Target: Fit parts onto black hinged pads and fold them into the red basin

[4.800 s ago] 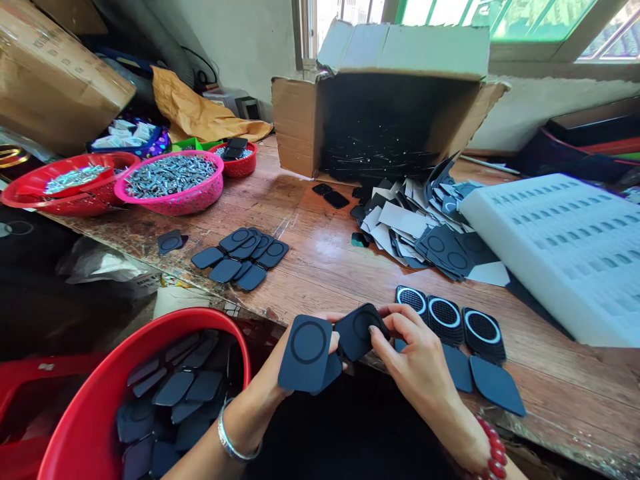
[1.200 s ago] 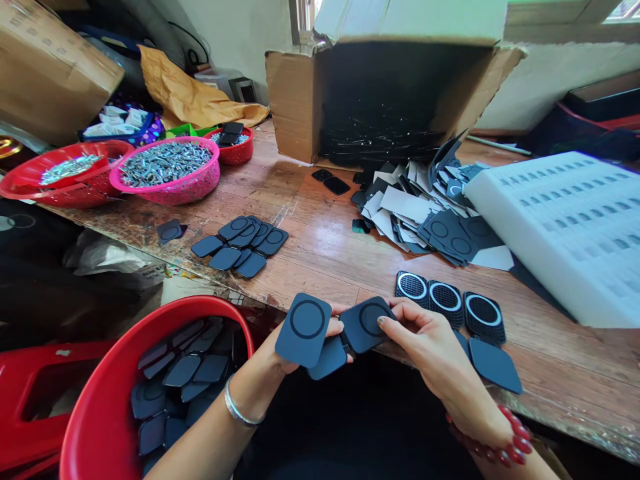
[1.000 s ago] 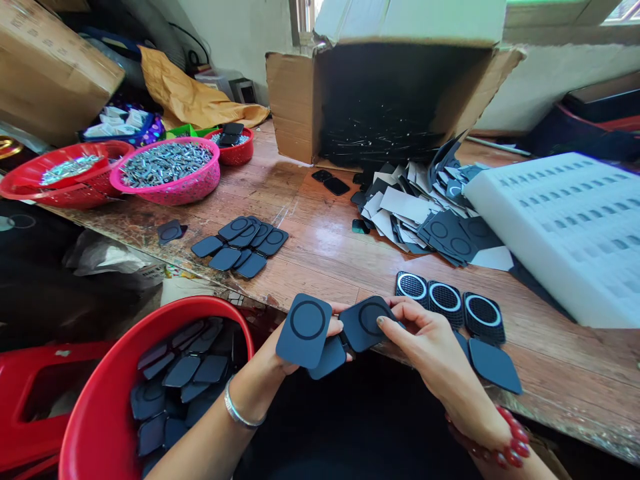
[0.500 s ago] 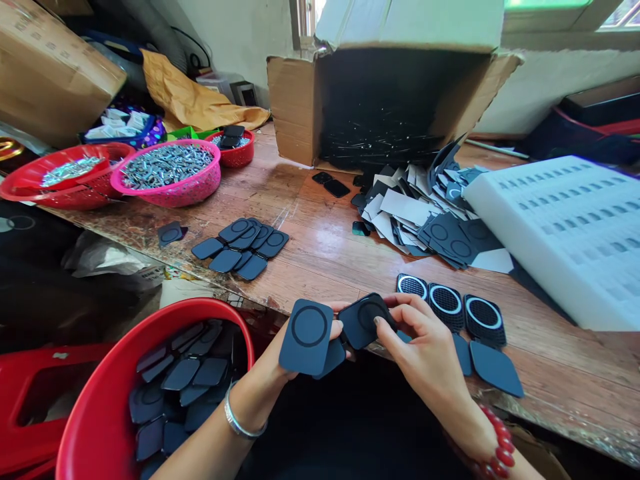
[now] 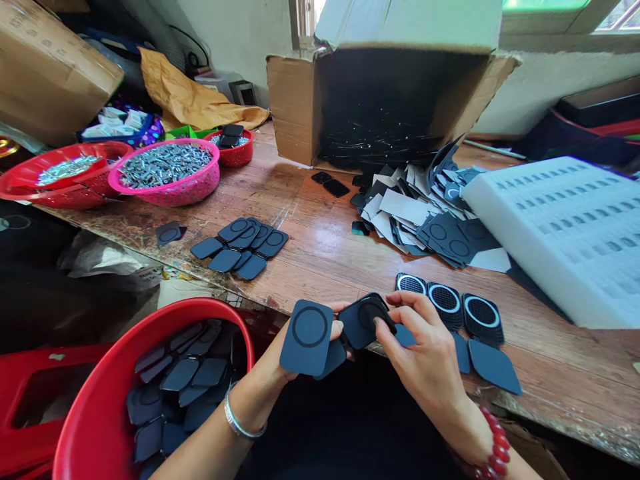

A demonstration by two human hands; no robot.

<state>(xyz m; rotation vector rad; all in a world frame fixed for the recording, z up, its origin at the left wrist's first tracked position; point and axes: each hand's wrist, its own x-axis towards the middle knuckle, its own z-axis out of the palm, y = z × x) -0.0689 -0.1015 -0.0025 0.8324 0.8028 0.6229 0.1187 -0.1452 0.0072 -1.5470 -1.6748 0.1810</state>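
Observation:
My left hand [image 5: 277,362] is closed around dark blue charger panels with rounded corners. The front panel [image 5: 306,337] carries a black ring, and a second panel [image 5: 333,359] shows partly behind it. To their right, a similar ringed panel [image 5: 356,325] has its far edge pinched by the thumb and fingers of my right hand [image 5: 423,343]. Left fingertips reach behind this panel; whether the panels are joined is hidden. Beyond my right hand lie three panels with black mesh and white rings [image 5: 445,307], with plain dark panels [image 5: 494,366] in front.
Several finished-looking dark panels [image 5: 243,243] lie grouped on the wooden table [image 5: 310,267]. A red tub [image 5: 75,400] of panels stands at lower left. Baskets of metal parts [image 5: 165,167], an open carton [image 5: 293,110], loose cards [image 5: 405,207] and a white foam tray [image 5: 560,233] sit farther back.
Right fingers have shifted slightly on the edge of the ringed panel. The left hand keeps its hold, and the view has moved very little.

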